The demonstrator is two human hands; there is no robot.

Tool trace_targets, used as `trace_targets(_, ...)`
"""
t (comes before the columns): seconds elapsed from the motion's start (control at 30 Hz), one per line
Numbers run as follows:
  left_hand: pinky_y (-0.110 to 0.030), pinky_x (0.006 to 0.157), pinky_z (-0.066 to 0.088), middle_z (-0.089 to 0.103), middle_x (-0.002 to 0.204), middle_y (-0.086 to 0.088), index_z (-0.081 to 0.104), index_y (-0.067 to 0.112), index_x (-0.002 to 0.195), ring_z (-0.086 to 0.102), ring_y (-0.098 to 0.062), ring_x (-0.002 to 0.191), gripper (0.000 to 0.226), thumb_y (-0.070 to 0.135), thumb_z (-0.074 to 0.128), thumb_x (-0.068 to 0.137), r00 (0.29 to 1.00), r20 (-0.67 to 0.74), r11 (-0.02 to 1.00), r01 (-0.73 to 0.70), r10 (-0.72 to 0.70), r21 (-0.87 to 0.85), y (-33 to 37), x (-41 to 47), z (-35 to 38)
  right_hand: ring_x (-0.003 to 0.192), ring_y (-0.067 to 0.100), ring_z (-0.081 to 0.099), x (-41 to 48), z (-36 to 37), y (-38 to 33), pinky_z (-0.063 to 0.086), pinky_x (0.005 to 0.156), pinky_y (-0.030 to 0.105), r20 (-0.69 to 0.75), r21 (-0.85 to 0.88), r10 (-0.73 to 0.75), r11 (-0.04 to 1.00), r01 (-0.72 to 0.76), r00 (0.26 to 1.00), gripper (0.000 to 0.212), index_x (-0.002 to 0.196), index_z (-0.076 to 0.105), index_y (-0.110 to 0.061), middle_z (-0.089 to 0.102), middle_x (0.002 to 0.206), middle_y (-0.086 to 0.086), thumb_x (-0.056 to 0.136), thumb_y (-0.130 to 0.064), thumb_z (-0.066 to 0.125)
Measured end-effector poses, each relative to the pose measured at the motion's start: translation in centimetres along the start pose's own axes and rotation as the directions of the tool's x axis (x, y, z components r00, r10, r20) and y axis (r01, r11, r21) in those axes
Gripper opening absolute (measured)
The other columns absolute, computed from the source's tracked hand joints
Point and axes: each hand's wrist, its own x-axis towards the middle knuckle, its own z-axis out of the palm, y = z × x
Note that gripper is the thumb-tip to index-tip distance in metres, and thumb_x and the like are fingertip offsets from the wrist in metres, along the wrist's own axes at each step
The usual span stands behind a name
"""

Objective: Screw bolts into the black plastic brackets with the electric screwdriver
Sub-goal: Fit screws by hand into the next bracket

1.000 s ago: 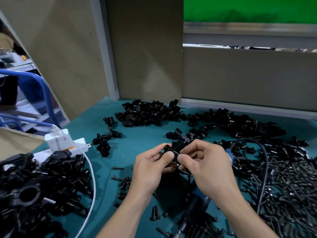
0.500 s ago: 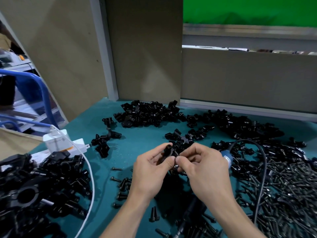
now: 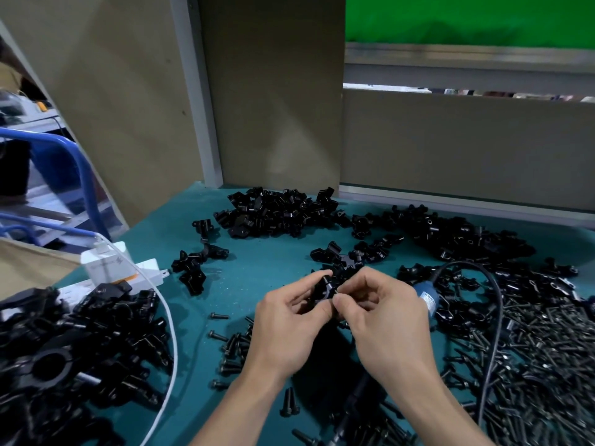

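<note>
Two hands are counted, left hand (image 3: 286,326) and right hand (image 3: 389,323), and one bracket (image 3: 323,289) between them. Loose brackets (image 3: 277,214) and bolts (image 3: 541,349) cannot be counted. One white cable (image 3: 173,326) and one dark cable (image 3: 500,317) are seen.

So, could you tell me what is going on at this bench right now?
A person is working bare-handed at a teal table. The left hand holds a black plastic bracket, and the right hand pinches what looks like a bolt against its edge. The electric screwdriver lies on the table beneath the right hand, not held. Loose bolts are heaped on the right, and spare brackets are piled behind.
</note>
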Motion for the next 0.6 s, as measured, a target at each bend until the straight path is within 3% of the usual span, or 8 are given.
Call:
trace_targets(0.1, -0.031, 0.103, 0.055, 0.076, 0.118, 0.019, 0.074, 0.052, 0.116, 0.068, 0.000, 0.116, 0.044, 0.031, 0.078, 0.077, 1.000, 0.001, 1.000, -0.010, 0.010, -0.004, 0.01, 0.08, 0.15, 0.069, 0.001, 0.068, -0.03, 0.21, 0.21, 0.057, 0.064, 0.022, -0.026, -0.004, 0.017, 1.000, -0.018, 1.000, 0.025, 0.075, 0.068, -0.034, 0.071, 0.071, -0.020, 0.088, -0.016, 0.080)
trace_targets(0.27, -0.017, 0.097, 0.053, 0.073, 0.119, 0.025, 0.070, 0.057, 0.118, 0.067, 0.003, 0.116, 0.055, 0.009, 0.074, 0.090, 0.997, -0.048, 0.997, -0.065, 0.068, 0.047, 0.23, -0.27, 0.12, 0.062, 0.004, 0.070, -0.14, 0.38, 0.16, 0.060, 0.066, 0.030, -0.056, 0.025, 0.077, 0.997, -0.076, 0.995, 0.017, 0.077, 0.068, -0.031, 0.072, 0.065, -0.015, 0.089, -0.028, 0.080)
trace_targets(0.37, -0.024, 0.093, 0.058, 0.076, 0.112, 0.022, 0.068, 0.055, 0.125, 0.072, -0.003, 0.106, 0.058, 0.007, 0.073, 0.093, 0.992, -0.083, 0.991, -0.087, 0.096, 0.102, 0.21, -0.49, 0.27, 0.056, 0.012, 0.067, -0.31, 0.51, 0.07, 0.058, 0.061, 0.040, -0.033, -0.007, 0.055, 0.998, -0.055, 0.998, 0.021, 0.075, 0.067, -0.029, 0.069, 0.060, -0.010, 0.094, -0.034, 0.074)
trace_targets(0.5, -0.033, 0.084, 0.063, 0.079, 0.098, 0.018, 0.065, 0.060, 0.126, 0.077, -0.016, 0.091, 0.061, 0.011, 0.076, 0.092, 0.989, -0.097, 0.983, -0.098, 0.114, 0.155, -0.09, -0.60, 0.36, 0.047, 0.010, 0.056, 0.09, 0.49, 0.22, 0.046, 0.050, 0.031, 0.034, 0.005, 0.027, 1.000, -0.027, 0.999, 0.030, 0.069, 0.067, -0.026, 0.067, 0.059, -0.004, 0.099, -0.028, 0.066)
trace_targets(0.6, -0.019, 0.086, 0.059, 0.077, 0.103, 0.025, 0.065, 0.061, 0.124, 0.075, -0.002, 0.098, 0.060, 0.014, 0.078, 0.089, 0.987, -0.086, 0.982, -0.126, 0.139, 0.141, 0.06, -0.76, 0.38, 0.043, 0.006, 0.048, 0.51, -0.02, 0.27, 0.037, 0.052, 0.025, 0.088, -0.001, 0.040, 0.999, -0.040, 0.995, 0.041, 0.062, 0.063, -0.018, 0.063, 0.054, 0.000, 0.102, -0.026, 0.057)
